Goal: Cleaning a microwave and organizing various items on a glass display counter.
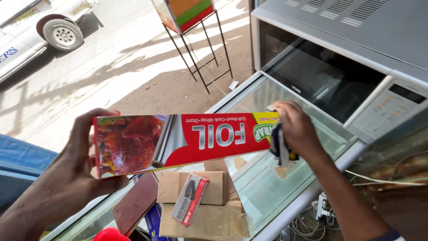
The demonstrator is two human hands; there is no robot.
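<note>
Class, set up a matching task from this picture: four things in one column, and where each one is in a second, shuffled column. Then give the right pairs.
Things:
1. long red foil box
2. microwave oven
3. white car
4. small knife pack

Places:
A. out on the street, top left
B. on the brown paper bags
C. held between both hands
D. on the glass counter, at right

Pairs: 1-C, 2-D, 3-A, 4-B

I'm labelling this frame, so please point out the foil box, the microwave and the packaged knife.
foil box (196,138), head view, middle of its red front face.
microwave (325,76), head view, on its dark door glass.
packaged knife (190,199), head view, middle of the pack.
</note>
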